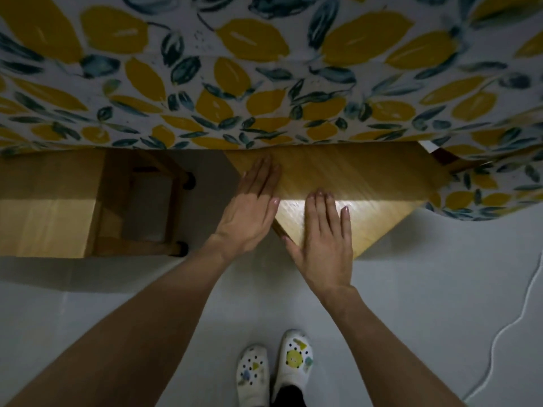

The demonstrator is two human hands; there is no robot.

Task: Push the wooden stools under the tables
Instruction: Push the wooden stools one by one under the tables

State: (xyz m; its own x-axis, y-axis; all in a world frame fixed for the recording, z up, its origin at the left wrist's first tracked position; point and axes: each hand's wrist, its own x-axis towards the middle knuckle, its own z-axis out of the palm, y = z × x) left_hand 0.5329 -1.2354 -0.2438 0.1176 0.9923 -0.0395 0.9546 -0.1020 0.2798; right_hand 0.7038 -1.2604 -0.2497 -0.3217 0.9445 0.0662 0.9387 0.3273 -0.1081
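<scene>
A wooden stool [367, 183] stands turned at an angle, its far part hidden under the table's lemon-print cloth [264, 83] and its near corner sticking out over the floor. My left hand [252, 210] lies flat along the stool's left edge, fingers straight. Beside it, my right hand [323, 239] rests flat on the seat's near corner, fingers spread, gripping nothing. A second wooden stool [50, 221] stands to the left, half under the cloth, its legs with black feet showing.
The grey tiled floor [440, 289] stretches in front of the table. A white cable [511, 318] snakes across the floor at the right. My feet in white patterned clogs [276, 368] stand just behind the angled stool.
</scene>
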